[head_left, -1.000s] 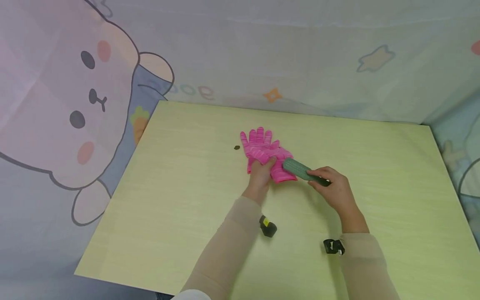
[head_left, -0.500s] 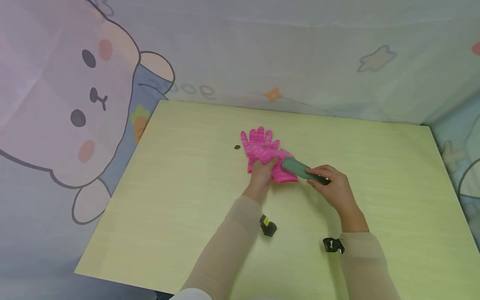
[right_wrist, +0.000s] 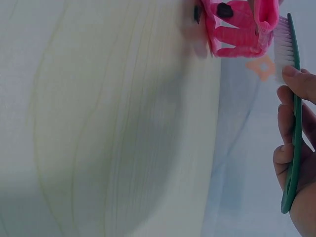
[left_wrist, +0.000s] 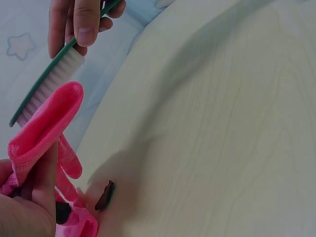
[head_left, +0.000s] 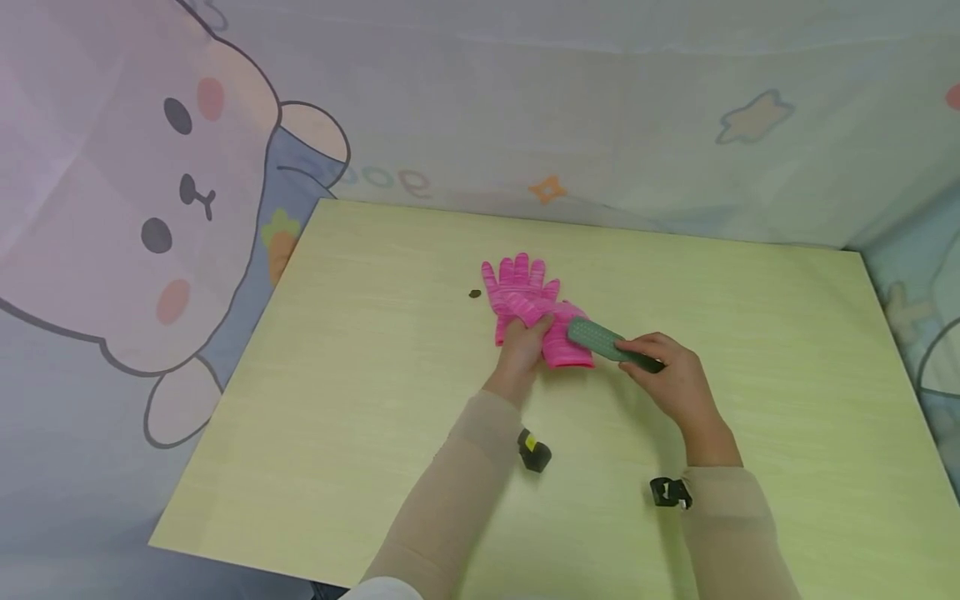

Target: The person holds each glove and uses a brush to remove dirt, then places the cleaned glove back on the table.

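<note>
In the head view my left hand point(head_left: 520, 354) grips a pink knitted glove point(head_left: 564, 343) by its side, its cuff toward me. The left wrist view has that glove's open cuff point(left_wrist: 42, 133) around part of the hand. My right hand point(head_left: 671, 375) holds a green brush point(head_left: 597, 339) by its handle. White bristles point(right_wrist: 283, 47) face the held glove and seem to touch it. Beneath and to the left, a second pink glove point(head_left: 521, 279) lies on the table with fingers spread. The left fingertips are partly hidden by the fabric.
On the pale yellow-green table point(head_left: 360, 358) lies a small dark piece point(head_left: 475, 293), left of the gloves. A small black thing point(right_wrist: 224, 10) shows against the pink glove in the right wrist view. A printed cloth point(head_left: 480, 108) hangs behind the table's far edge.
The brush slid slightly left over the glove, then back a little to the right. The held glove shifted slightly with it, while the left hand stayed nearly still.
</note>
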Tool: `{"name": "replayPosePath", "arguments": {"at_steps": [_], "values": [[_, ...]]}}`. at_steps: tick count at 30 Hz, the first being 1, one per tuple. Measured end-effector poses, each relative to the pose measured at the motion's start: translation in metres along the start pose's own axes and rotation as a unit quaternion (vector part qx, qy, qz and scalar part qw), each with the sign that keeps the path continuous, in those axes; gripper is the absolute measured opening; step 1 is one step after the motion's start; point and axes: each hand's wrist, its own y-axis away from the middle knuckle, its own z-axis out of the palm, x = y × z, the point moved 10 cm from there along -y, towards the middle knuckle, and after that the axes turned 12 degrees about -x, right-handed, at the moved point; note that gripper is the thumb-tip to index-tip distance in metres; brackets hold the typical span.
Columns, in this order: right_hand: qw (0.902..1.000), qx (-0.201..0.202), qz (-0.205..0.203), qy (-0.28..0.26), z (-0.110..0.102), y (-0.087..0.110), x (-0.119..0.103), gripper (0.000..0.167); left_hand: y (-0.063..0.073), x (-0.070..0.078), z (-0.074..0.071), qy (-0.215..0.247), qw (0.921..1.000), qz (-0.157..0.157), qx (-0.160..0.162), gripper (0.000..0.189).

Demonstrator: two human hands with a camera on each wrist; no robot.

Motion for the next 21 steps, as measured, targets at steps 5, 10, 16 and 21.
{"name": "replayPosePath", "arguments": {"at_steps": [5, 10, 16, 21], "values": [[1.0000, 0.003, 0.008, 0.002, -0.0013, 0.0021, 0.0030, 0.026, 0.0016, 0.0011, -0.0014, -0.011, 0.9999, -0.001, 0.003, 0.046], [0.9999, 0.002, 0.014, -0.001, -0.0015, 0.0027, 0.0050, 0.026, 0.0017, 0.0009, -0.0026, -0.020, 0.9997, -0.009, 0.006, 0.048], [0.9999, 0.003, 0.015, -0.002, -0.0024, 0.0029, 0.0056, 0.026, 0.0009, 0.0007, -0.0024, -0.015, 0.9998, -0.012, 0.002, 0.047], [0.9998, 0.003, 0.019, 0.007, -0.0033, 0.0038, 0.0071, 0.026, 0.0004, 0.0011, -0.0044, -0.018, 0.9997, -0.015, 0.008, 0.047]]}}
